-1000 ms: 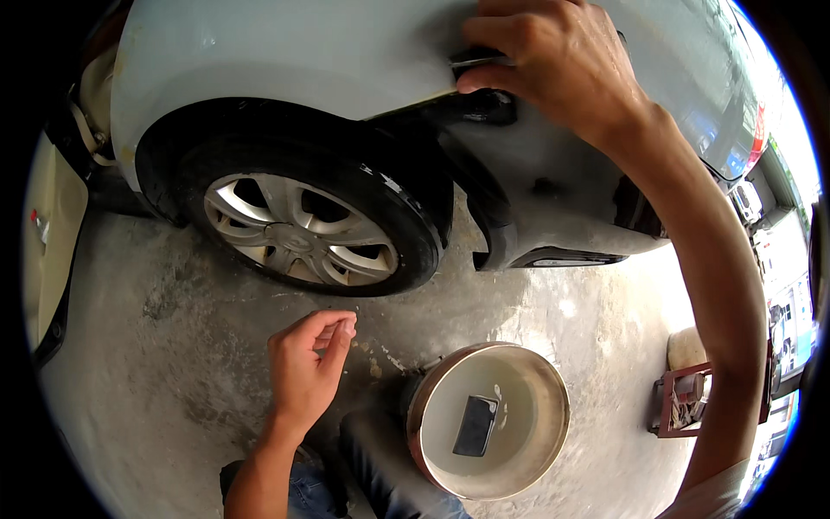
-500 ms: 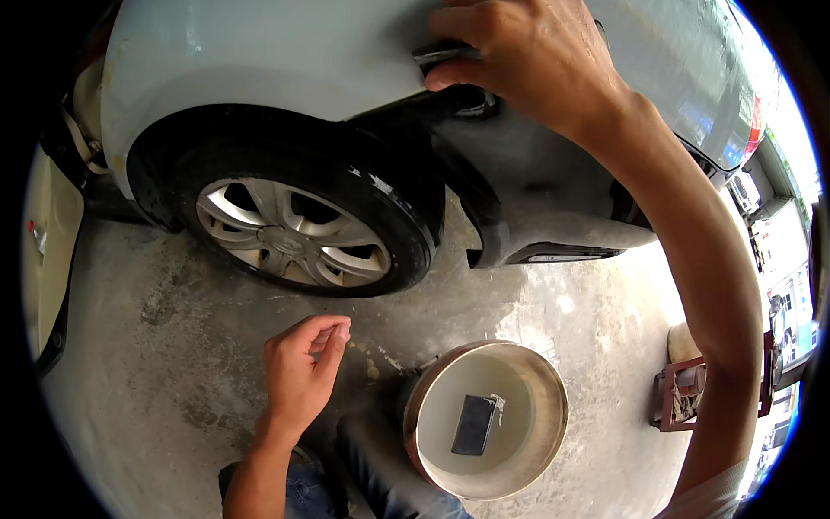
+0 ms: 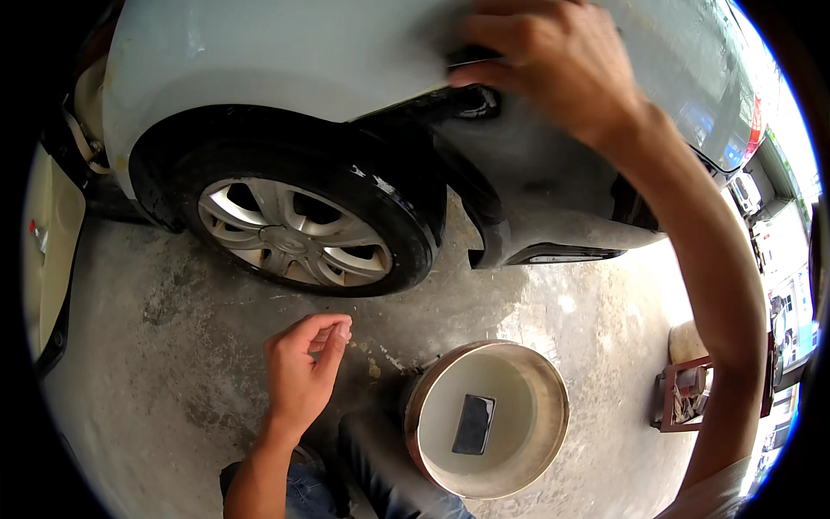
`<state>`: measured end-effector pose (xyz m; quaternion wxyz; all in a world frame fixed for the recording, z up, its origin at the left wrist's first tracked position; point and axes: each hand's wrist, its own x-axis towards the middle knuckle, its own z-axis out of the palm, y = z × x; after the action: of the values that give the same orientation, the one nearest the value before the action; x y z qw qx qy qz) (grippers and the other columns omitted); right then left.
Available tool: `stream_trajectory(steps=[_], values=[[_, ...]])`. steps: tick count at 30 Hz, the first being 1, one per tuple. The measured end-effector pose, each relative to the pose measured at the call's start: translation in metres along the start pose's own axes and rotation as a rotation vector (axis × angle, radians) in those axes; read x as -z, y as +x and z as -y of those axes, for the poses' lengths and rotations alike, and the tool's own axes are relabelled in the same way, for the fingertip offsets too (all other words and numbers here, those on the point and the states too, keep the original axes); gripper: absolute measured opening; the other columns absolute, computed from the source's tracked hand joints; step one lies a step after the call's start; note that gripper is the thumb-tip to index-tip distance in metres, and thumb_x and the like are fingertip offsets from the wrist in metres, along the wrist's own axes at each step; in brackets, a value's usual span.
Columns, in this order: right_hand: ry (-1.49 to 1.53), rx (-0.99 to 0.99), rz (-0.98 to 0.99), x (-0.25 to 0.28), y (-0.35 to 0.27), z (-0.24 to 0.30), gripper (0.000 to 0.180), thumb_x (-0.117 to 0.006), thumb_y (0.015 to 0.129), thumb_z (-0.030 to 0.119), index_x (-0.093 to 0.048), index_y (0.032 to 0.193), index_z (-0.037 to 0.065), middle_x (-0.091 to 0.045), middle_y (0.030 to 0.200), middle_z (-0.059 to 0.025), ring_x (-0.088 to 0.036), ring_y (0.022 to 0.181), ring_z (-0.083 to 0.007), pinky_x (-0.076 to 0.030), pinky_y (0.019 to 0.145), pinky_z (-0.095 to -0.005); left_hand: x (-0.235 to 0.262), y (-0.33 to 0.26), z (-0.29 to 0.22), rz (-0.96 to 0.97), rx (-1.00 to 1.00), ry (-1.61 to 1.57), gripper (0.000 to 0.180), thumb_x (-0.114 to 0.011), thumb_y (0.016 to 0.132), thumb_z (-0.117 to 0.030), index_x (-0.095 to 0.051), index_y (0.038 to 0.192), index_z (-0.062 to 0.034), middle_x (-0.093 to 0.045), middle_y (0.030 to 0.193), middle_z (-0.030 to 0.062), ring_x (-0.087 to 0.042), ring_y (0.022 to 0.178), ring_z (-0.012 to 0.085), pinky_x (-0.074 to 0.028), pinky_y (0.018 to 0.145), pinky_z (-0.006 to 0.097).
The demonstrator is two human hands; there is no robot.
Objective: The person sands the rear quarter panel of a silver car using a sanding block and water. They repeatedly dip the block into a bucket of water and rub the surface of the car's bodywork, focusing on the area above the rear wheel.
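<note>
At the top, my right hand (image 3: 553, 65) is closed on a dark flat pad (image 3: 474, 57), pressed to the pale grey car body panel (image 3: 285, 52) above the wheel arch. The hand is smeared by motion and covers most of the pad, which may be sandpaper. My left hand (image 3: 303, 368) hangs over the floor below the wheel (image 3: 298, 233), fingers curled together and nothing visible in them. Right of it stands a round metal basin (image 3: 553, 406) with cloudy water. A dark rectangular block (image 3: 474, 424) lies in the basin.
A dark bumper section (image 3: 553, 173) continues right of the wheel. An open car door (image 3: 56, 251) is at the left edge. A reddish-brown frame stand (image 3: 683, 394) with items in it sits on the concrete floor (image 3: 173, 346) at right. My knees are beside the basin.
My right hand has slid a little to the right along the panel with the pad. The left hand has stayed in place.
</note>
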<state>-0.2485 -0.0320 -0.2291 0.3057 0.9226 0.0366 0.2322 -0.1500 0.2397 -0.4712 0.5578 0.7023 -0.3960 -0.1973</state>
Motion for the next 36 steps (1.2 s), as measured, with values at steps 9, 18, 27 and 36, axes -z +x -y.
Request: stream_trajectory(steps=[9,18,27,36], values=[[-0.047,-0.124,0.128,0.019,0.012,-0.006,0.029,-0.086,0.080,0.026,-0.077,0.093,0.002,-0.076,0.094,-0.0100,-0.074,0.088,-0.0297,-0.059,0.077,-0.0400,0.004,-0.001,0.000,0.009,-0.011,0.020,0.015,-0.069,0.098,-0.009,-0.073,0.109,0.0015,-0.078,0.095,0.0120,-0.077,0.084,0.0182,-0.060,0.077,0.030],[-0.096,-0.079,0.161,0.018,0.018,-0.005,0.028,-0.082,0.085,0.029,-0.076,0.095,0.004,-0.076,0.089,-0.0106,-0.074,0.086,-0.0310,-0.059,0.078,-0.0408,0.004,-0.001,-0.001,0.013,-0.025,0.027,0.016,-0.069,0.098,-0.010,-0.073,0.108,0.0019,-0.078,0.096,0.0132,-0.077,0.085,0.0207,-0.061,0.078,0.031],[-0.059,-0.104,0.216,0.012,0.026,0.011,0.030,-0.082,0.084,0.033,-0.076,0.094,0.006,-0.076,0.087,-0.0096,-0.074,0.084,-0.0302,-0.058,0.075,-0.0410,0.003,-0.001,-0.001,0.007,-0.063,0.053,0.016,-0.070,0.098,-0.010,-0.073,0.108,0.0021,-0.078,0.095,0.0135,-0.077,0.083,0.0205,-0.060,0.076,0.031],[-0.010,-0.085,0.214,0.004,0.027,0.018,0.029,-0.082,0.084,0.031,-0.074,0.093,0.004,-0.075,0.088,-0.0109,-0.073,0.084,-0.0310,-0.058,0.075,-0.0425,0.008,-0.005,-0.001,-0.011,-0.052,0.060,0.014,-0.070,0.097,-0.008,-0.073,0.107,0.0022,-0.078,0.094,0.0139,-0.077,0.083,0.0200,-0.060,0.075,0.030]])
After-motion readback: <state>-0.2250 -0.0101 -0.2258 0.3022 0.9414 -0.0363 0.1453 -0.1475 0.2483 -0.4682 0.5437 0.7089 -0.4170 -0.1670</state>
